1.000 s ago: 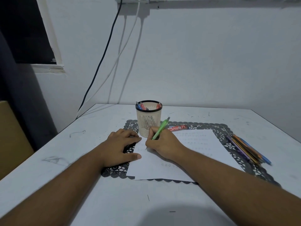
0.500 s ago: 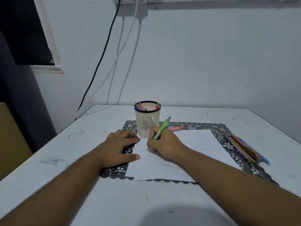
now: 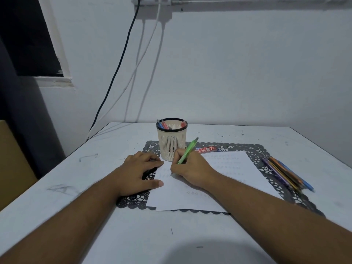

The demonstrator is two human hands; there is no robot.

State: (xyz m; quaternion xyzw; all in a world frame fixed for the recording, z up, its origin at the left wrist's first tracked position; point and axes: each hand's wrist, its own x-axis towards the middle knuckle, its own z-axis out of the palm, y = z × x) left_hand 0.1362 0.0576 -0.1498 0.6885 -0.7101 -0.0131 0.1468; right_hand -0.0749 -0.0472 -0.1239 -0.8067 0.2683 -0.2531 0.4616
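my hands barely moved. r hand (image 3: 192,171) pinches green pen (image 3: 187,151), l hand (image 3: 142,171) lies flat, thumb on paper (image 3: 238,174). if thumb lifts, paper slides & lines go wobbly.

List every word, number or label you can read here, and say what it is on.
"7": on the red box behind the paper; its smaller print is too blurred to read.
On the paper: faint rows of marks, too small to read.
Green pencil in the right hand: no text readable.
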